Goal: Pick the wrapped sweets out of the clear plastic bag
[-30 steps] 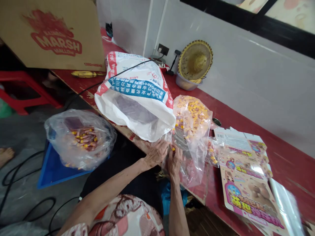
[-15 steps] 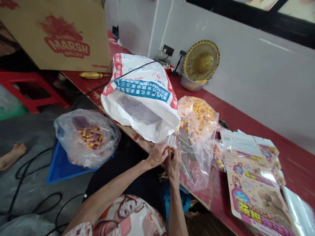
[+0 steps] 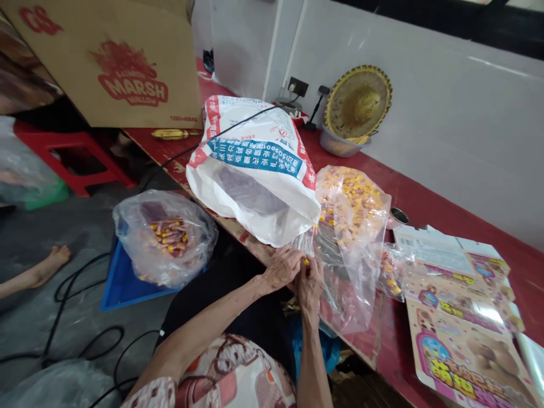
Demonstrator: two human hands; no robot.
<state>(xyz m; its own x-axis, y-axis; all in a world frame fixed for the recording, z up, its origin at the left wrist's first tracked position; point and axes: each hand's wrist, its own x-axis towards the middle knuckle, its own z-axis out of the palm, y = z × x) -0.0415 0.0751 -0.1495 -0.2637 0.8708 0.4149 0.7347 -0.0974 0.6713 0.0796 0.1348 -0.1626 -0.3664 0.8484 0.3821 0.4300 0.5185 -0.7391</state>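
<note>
At the frame's centre, the left hand and right hand met, fingers pinched narrow on a small yellow piece beside the clear bag lying on the red desk, below the white sack.

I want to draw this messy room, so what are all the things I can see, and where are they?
Cardboard box: one, brown, far left of the bench.
Sack: one, white, mid bench.
Candy bag: one, clear, full of yellow and pink pieces, bench edge.
Floor bag: one, clear, on the blue tray.
Printed cards: several, pink, right.
Straw hat: one, tan, against the wall.
Stool: one, red, left.
Bench: one, red.
Left hand, right hand: together, pinching a small yellow piece.
</note>
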